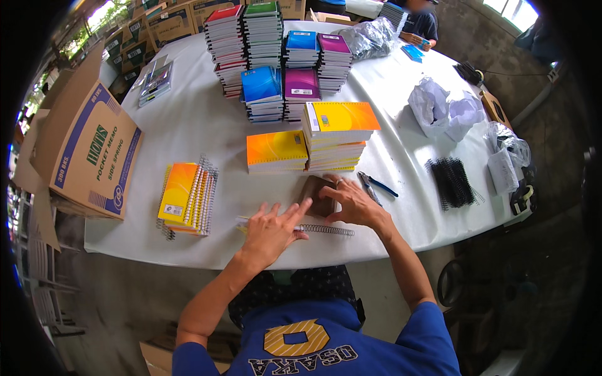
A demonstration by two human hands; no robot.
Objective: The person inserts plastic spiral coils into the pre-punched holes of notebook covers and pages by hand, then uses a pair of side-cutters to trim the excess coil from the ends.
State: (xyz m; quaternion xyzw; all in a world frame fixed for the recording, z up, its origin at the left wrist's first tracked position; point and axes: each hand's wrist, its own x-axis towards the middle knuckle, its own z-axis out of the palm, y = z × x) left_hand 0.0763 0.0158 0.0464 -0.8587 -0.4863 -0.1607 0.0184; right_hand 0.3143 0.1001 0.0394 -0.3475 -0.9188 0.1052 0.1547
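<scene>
Both hands at the near table (188, 125) edge. Right hand (354, 203) grips a brown pad (316, 194), fingers curled round its far corner. Left hand (273, 229) lies open and flat, fingertips on the pad's near edge, over a wire spiral (323, 230). Pliers (376, 186) just right of the pad, orange-yellow notebook stacks (335, 135) behind.

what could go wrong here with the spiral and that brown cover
1. The wire spiral lies close to the table edge; a nudge from the left hand might roll it off.
2. The right hand works the brown cover beside the pliers, which could get knocked.
3. The tall yellow notebook stack nearby could topple if bumped.
</scene>
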